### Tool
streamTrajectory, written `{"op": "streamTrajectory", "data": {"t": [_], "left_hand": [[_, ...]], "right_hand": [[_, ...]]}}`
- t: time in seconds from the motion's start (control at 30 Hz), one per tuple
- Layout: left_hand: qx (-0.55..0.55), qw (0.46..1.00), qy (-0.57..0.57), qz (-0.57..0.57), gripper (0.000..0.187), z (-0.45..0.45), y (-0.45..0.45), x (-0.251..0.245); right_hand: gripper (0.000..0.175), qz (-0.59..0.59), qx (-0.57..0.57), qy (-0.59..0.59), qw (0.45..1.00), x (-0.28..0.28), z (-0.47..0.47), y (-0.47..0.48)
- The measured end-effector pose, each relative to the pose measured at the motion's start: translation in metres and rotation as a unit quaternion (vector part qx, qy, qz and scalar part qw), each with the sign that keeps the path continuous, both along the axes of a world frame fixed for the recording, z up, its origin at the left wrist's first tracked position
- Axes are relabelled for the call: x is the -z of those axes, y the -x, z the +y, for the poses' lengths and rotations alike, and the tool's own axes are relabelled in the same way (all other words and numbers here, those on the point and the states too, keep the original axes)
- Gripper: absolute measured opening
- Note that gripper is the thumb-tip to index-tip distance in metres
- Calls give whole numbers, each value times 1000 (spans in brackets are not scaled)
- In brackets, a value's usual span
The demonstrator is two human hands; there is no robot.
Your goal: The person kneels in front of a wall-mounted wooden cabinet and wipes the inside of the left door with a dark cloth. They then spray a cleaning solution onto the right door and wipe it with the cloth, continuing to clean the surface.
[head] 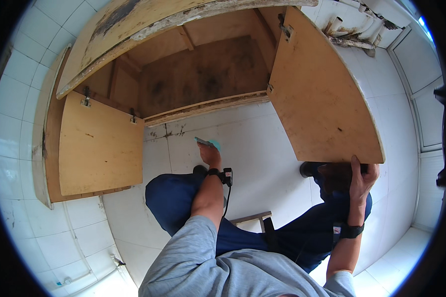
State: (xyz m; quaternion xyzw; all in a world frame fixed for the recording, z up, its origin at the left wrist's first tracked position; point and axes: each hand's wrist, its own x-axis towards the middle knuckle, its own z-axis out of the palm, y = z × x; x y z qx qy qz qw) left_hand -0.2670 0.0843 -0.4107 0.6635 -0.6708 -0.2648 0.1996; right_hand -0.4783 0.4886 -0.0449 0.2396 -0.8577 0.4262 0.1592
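Note:
My left hand (210, 156) is closed around a small grey and teal hand-held tool (203, 142), held above the floor in front of the cabinet. The fingers hide part of the tool, so I cannot tell its exact kind. At the right, my right hand (362, 182) grips the free edge of the swung-out right cabinet door (319, 96). Its thumb rests on the inner face, and the other fingers are at or behind the edge. The left wooden door (100, 144) also hangs swung out. Between both doors shows the wooden cabinet interior (163, 70), with dark stains on its brown panel.
The worn cabinet top (141, 18) has a chipped front edge. Dark marks dot the pale tiled floor (245, 137) by the cabinet base. A low wooden stool (251, 219) shows between my legs. Dirty pipes (351, 41) are at upper right; a tiled wall (13, 137) stands left.

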Motion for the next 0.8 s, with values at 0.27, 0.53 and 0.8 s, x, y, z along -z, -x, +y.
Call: {"op": "streamTrajectory", "data": {"t": [0.27, 0.53, 0.8], "left_hand": [[-53, 992, -109, 33, 47, 20, -28, 20], [342, 786, -508, 87, 29, 87, 47, -78], [670, 615, -287, 299, 58, 227, 118, -279]], "right_hand": [[20, -29, -11, 34, 999, -1, -7, 2], [19, -74, -9, 87, 993, 4, -11, -1], [29, -138, -29, 151, 978, 5, -15, 0]]}}
